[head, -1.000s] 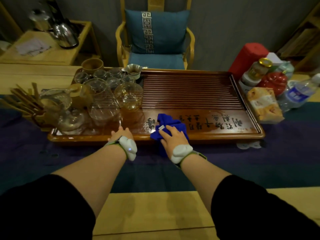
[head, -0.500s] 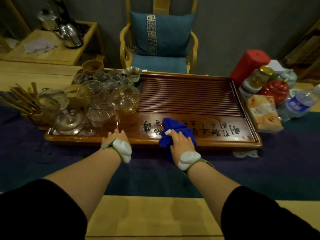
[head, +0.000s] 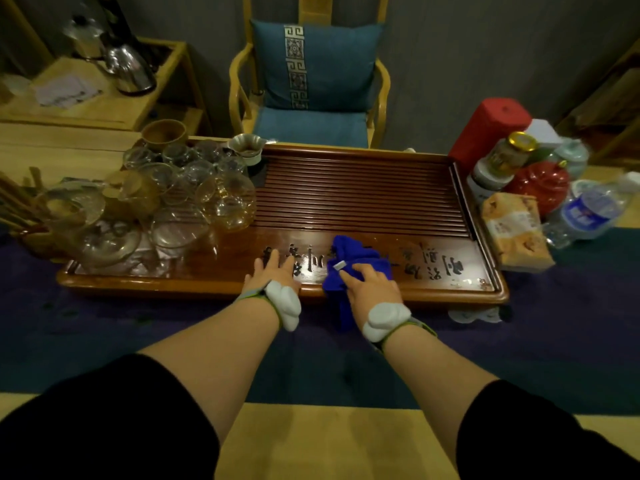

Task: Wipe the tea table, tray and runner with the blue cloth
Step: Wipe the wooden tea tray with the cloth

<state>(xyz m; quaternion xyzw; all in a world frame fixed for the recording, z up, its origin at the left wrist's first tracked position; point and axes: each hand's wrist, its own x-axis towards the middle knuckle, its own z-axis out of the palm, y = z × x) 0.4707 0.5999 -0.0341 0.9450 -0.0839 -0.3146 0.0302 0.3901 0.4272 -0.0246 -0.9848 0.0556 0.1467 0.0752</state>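
Observation:
A dark wooden tea tray [head: 360, 199] with slats and carved characters lies on a dark blue and teal runner [head: 104, 334] over the pale wood tea table [head: 329, 441]. A bunched blue cloth [head: 356, 259] rests on the tray's smooth front strip and hangs over its front rim. My right hand [head: 372, 284] presses on the cloth's near part, fingers closed over it. To the cloth's left, my left hand [head: 277, 273] lies flat with fingers spread on the tray's front edge, holding nothing.
Glass cups and pitchers [head: 180, 202] crowd the tray's left end. Right of the tray stand a red canister [head: 491, 129], jars [head: 502, 161], a snack packet [head: 516, 233] and a water bottle [head: 588, 209]. A blue-cushioned chair [head: 311, 81] is behind; a kettle [head: 128, 67] sits far left.
Both hands have shifted right along the tray's front strip, the right one carrying the cloth with it. The left hand has moved further onto the tray, over the carved characters.

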